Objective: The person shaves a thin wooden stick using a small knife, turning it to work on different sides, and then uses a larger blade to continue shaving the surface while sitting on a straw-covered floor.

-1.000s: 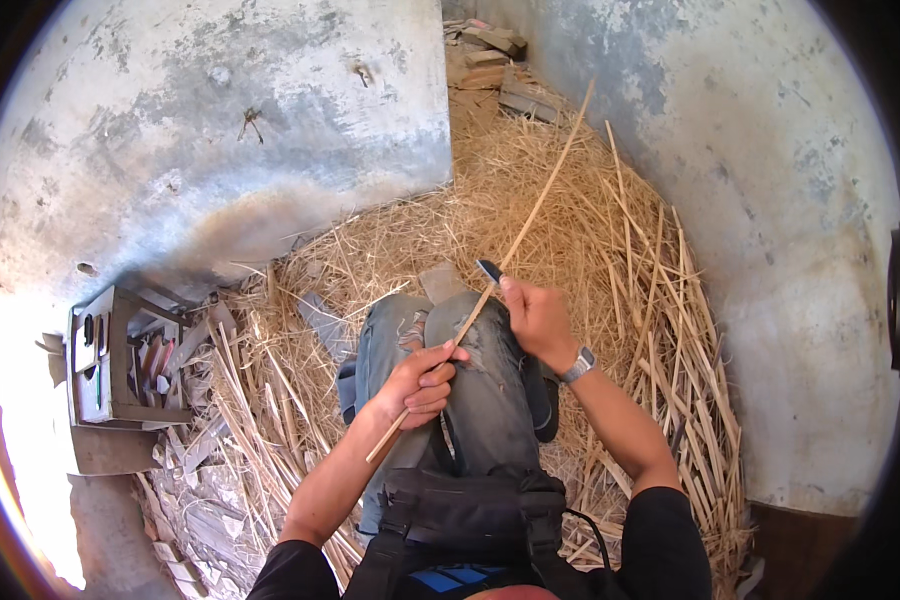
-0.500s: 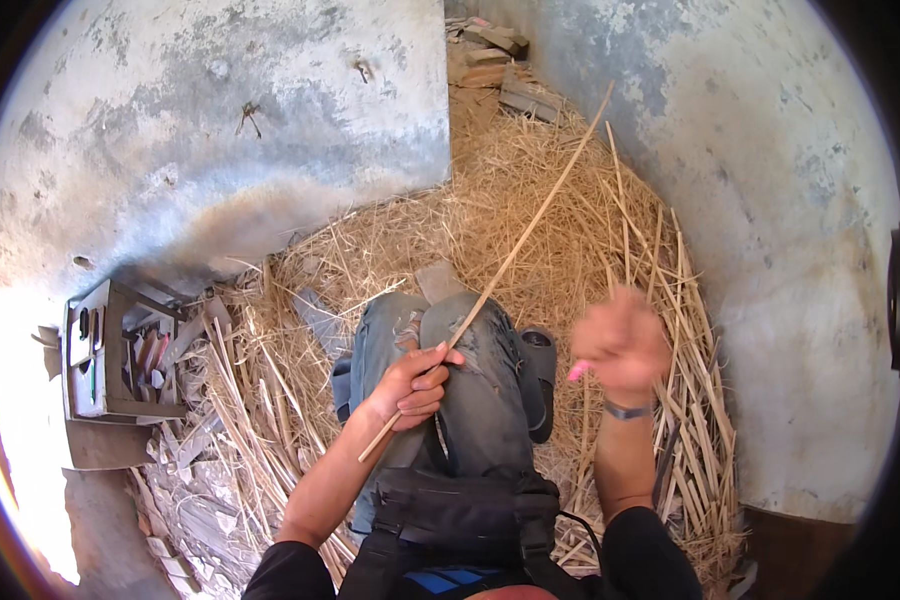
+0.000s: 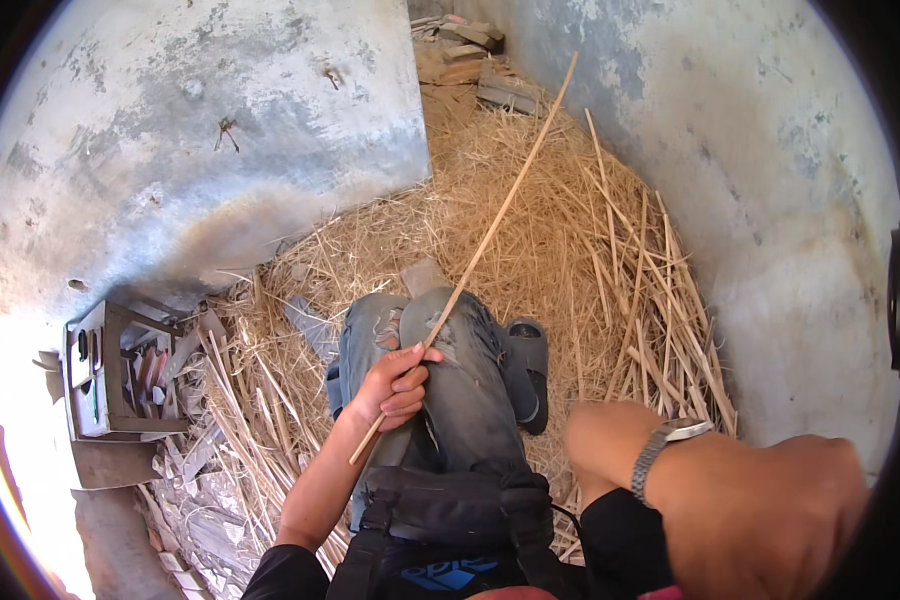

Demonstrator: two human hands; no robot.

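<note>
Slantwise above the person's lap lies one long, thin, straw-coloured wooden strip [image 3: 487, 235], its long axis running from lower left to upper right. The bare left hand [image 3: 392, 385] grips it near its lower end, fingers curled round it and thumb pressed along it; a short tail juts out behind the hand, while the much longer part points away from the body. The left hand is therefore the nearer one. The bare right hand [image 3: 770, 500], with a silver metal-banded watch [image 3: 655, 457] at its wrist, is raised close to the camera at lower right, well apart from the strip, which lies to its left. Its fingertips are out of sight, so I cannot tell whether they are spread or pinching anything.

The strip looks slender, smooth and nearly straight, and even in colour. Beneath it are worn grey trousers [image 3: 470, 400] and, beyond the knees, a heap of pale, curly shavings [image 3: 500, 160]. More pale, flat strips [image 3: 660, 345] lie along the right side, near a stained, blue-grey plastered wall [image 3: 770, 250].
</note>
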